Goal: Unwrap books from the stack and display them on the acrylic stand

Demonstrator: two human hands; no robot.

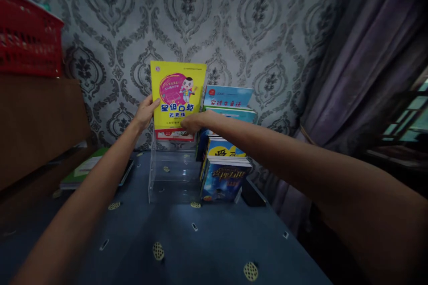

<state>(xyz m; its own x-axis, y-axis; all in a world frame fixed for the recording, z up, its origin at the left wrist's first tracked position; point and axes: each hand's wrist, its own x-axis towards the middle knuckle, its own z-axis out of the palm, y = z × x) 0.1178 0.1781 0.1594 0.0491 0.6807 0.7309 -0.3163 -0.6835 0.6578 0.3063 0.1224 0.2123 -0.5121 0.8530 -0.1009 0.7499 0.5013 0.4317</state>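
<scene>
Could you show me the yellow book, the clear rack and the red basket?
Yellow book (178, 94), head view: middle of its front cover.
Clear rack (174, 190), head view: its lowest front panel.
Red basket (30, 33), head view: its slotted side wall.

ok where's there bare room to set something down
The widest free patch is the patterned blue tablecloth from the clear rack's front to the table's right edge. The rack's lower left tiers also look bare. It's crowded on the right, where books stand in rows, and up top, where the left hand and right hand touch the yellow book.
</scene>
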